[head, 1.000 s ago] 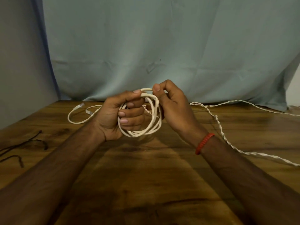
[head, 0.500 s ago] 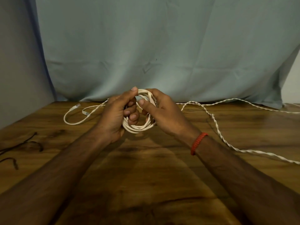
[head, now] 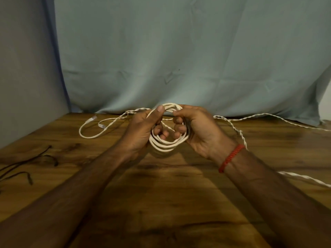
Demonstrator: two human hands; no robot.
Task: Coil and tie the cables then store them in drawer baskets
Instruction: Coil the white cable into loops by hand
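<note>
A white cable coil point(head: 165, 146) of several loops hangs between both hands above the wooden table point(head: 161, 203). My left hand point(head: 141, 133) grips its left side, thumb on top of the loops. My right hand point(head: 198, 129) grips the right side, fingers curled through the ring. The cable's loose end with white plugs point(head: 93, 119) lies in a loop on the table at the far left. A twisted white cable point(head: 240, 133) runs from behind the hands across the right of the table.
A thin black cord point(head: 26, 165) lies at the table's left edge. A pale blue cloth point(head: 179, 59) hangs behind the table, and a grey wall stands at the left. No drawer basket is in view.
The coil has turned from edge-on to face me as a round ring. My right hand has shifted from the top of the loops to the right side, fingers through the ring.
</note>
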